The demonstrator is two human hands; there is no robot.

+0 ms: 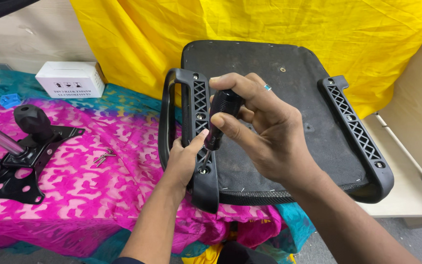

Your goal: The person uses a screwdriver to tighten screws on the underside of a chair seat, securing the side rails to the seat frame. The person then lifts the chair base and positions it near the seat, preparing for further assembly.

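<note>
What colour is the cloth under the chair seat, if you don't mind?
Pink and magenta cloth with teal edges, clearest in the head view.

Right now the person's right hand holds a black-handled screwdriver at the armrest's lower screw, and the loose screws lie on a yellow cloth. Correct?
Not quite. In the head view the loose screws lie on the pink patterned cloth, not yellow. The right hand does hold the screwdriver at the armrest.

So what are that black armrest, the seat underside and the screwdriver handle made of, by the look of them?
The armrest under the left hand looks like moulded black plastic: smooth, slightly glossy, with lattice ribbing. The seat underside seems covered in matte black fabric, stapled along its edge. The screwdriver in the right hand has a ridged black grip, probably plastic or rubber, with a shiny metal shaft.
</note>
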